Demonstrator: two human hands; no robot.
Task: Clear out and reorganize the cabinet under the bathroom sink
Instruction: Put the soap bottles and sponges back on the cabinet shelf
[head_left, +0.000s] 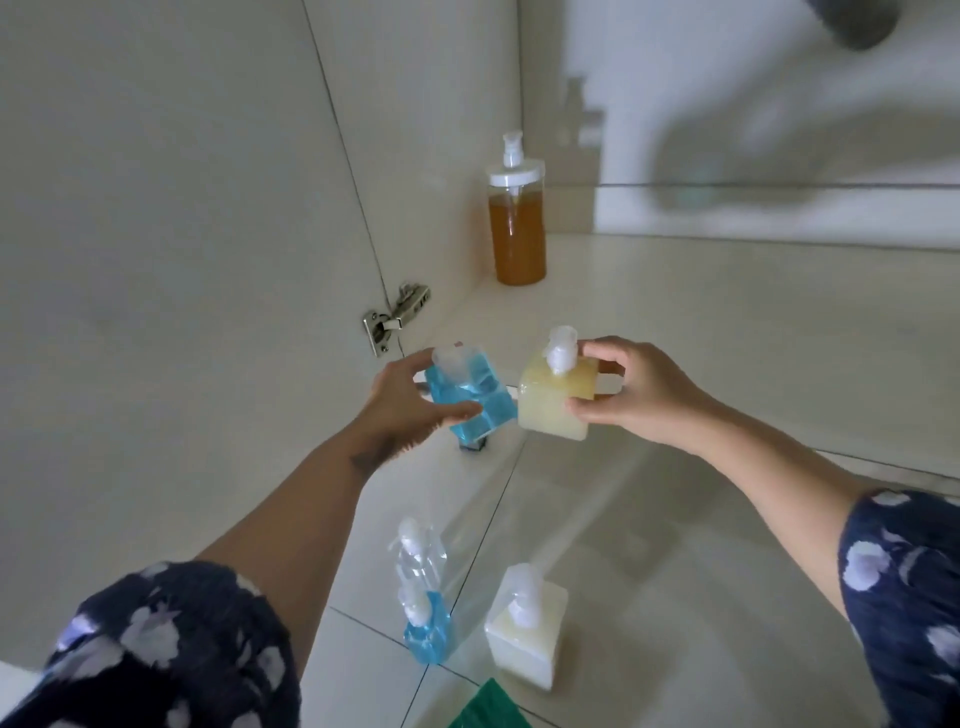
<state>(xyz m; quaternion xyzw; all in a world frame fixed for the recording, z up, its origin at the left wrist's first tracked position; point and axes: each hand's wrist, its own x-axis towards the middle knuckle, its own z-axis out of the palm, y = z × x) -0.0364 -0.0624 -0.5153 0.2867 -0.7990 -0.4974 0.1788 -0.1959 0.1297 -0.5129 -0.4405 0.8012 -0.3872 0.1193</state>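
My left hand (410, 402) grips a square pump bottle of blue liquid (475, 397), tilted, just above the cabinet's front edge. Beside it my right hand (628, 389) holds a square pump bottle of pale yellow liquid (553, 402) by its sides, upright and touching the blue one. Deep in the cabinet's left corner stands a tall round pump bottle of amber liquid (517, 228). On the floor tiles below stand a clear pump bottle (418, 556), a second blue pump bottle (428, 631) and a cream-white square pump bottle (527, 626).
The open cabinet door (171, 218) hangs at the left on a metal hinge (395, 317). The cabinet floor (727, 332) stretches to the right. A grey drain pipe (860, 23) shows at the top right. Something green (491, 709) lies at the bottom edge.
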